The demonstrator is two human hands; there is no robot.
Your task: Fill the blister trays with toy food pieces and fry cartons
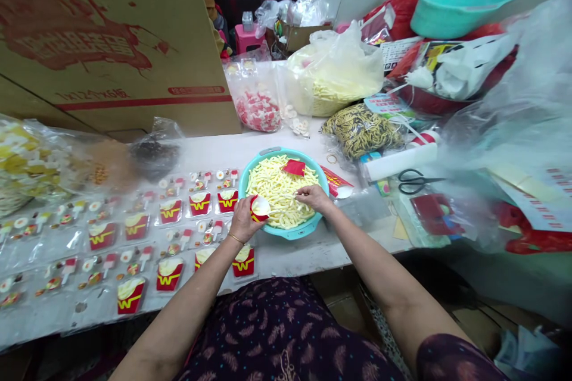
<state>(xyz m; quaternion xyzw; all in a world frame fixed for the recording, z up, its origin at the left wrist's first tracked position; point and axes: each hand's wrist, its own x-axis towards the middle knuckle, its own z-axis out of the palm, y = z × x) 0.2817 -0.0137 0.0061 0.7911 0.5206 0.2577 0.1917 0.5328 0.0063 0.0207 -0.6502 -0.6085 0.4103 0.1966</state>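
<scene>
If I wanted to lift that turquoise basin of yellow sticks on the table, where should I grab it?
Probably two-handed, by the rim of the turquoise basin: one hand from the near side, the other from the far side. The rim appears to widen there into flat grips, and the pale yellow sticks are heaped inside, leaving the edge exposed.

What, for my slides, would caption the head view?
Left hand gripping red fries carton, right hand at pale yellow sticks in round turquoise plastic basin.
</scene>
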